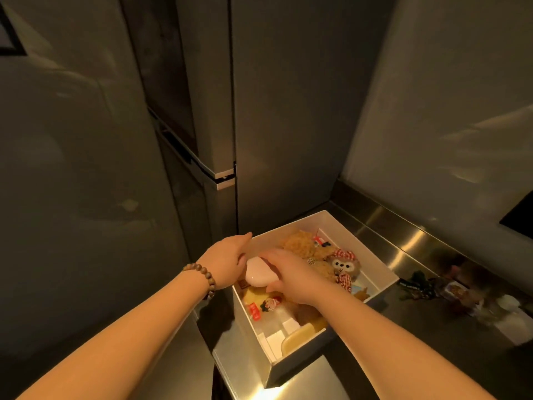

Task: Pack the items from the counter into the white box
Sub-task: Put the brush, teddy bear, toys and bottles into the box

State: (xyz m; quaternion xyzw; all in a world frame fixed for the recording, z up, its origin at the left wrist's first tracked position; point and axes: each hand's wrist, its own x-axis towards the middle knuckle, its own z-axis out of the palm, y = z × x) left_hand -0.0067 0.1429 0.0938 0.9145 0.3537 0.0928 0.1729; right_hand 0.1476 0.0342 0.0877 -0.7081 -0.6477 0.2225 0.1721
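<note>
The white box [383, 269] sits on the steel counter at the left end, filled with plush toys: a tan curly bear [305, 243], a small brown bear in red checks [346, 267], and yellow pieces near the front. My right hand [291, 275] grips a pale pink oval object [256, 274] over the box's left side. My left hand [230, 255], with a wooden bead bracelet at the wrist, rests on the box's left rim and touches the pink object's far end; its fingers point right.
More small items lie on the counter [403, 241] right of the box: a dark keychain bundle [418, 285], a small packet and something white. A tall grey fridge [202, 111] stands directly behind and left of the box. A dark cooktop corner [519, 217] shows at far right.
</note>
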